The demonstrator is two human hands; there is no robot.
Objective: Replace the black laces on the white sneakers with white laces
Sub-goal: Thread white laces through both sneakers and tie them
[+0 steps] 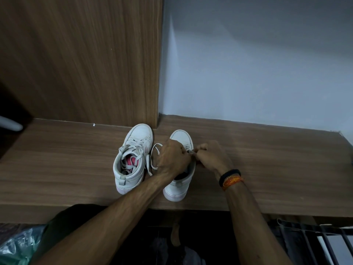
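Two white high-top sneakers at frame centre on wooden shelf [267, 169], toes pointing away. Left sneaker [131, 159]: white laces threaded, pink insole visible. Right sneaker [179, 184]: upper hidden by hands, loose white lace [152, 155] looping off its left side. Left hand [173, 157] and right hand [210, 155] both curled, pinching lace at eyelets. Wood panel [86, 64] just behind left toe; bare shelf room at frame right, front edge just below the heels.
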